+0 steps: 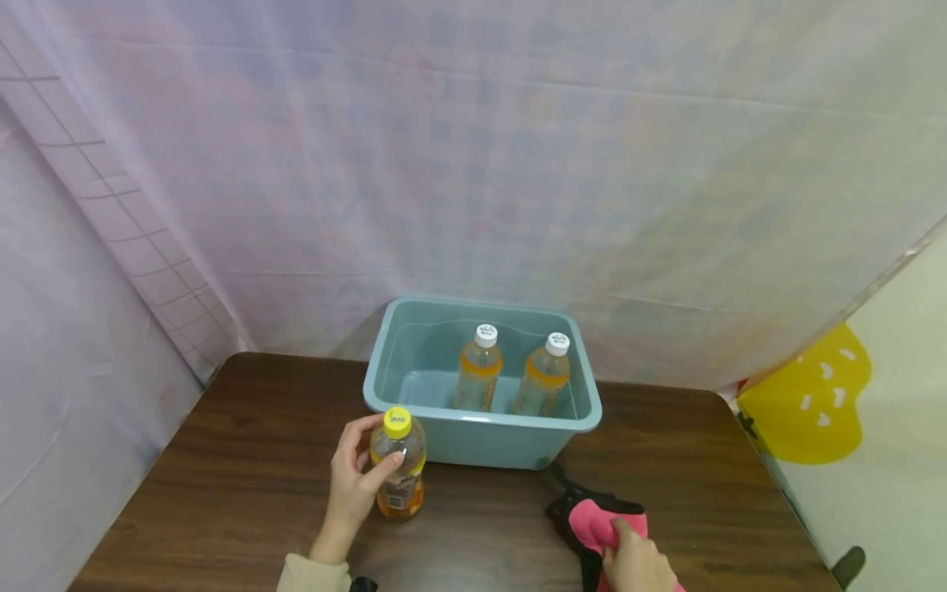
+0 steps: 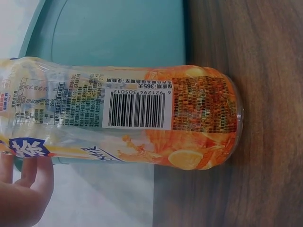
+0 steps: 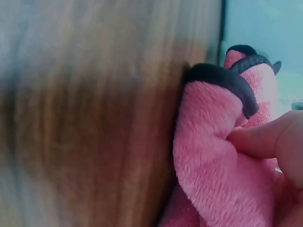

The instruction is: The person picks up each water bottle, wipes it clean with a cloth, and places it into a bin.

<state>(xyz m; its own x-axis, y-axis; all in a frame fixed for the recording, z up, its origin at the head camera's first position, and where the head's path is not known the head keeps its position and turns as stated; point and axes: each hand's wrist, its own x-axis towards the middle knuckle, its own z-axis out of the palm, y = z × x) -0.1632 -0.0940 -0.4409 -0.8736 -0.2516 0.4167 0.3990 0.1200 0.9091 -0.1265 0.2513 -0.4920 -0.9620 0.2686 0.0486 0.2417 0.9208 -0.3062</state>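
My left hand (image 1: pixel 355 473) grips a clear drink bottle (image 1: pixel 399 492) with a yellow cap, thumb on one side and fingers behind. The bottle is upright at the front left of a blue-green plastic basin (image 1: pixel 481 444); its label with a barcode (image 2: pixel 138 109) and orange print fills the left wrist view. Whether its base touches the table cannot be told. My right hand (image 1: pixel 639 563) pinches a pink fluffy cloth (image 1: pixel 592 524) with black edging, bunched low over the table to the right. In the right wrist view the thumb presses into the cloth's folds (image 3: pixel 213 156).
Two white-capped bottles, one on the left (image 1: pixel 478 374) and one on the right (image 1: pixel 544 380), stand inside the basin. The dark wooden table (image 1: pixel 244 460) ends at a pale curtain (image 1: pixel 473 164) behind. A yellow shape with white marks (image 1: pixel 806 403) hangs at the right.
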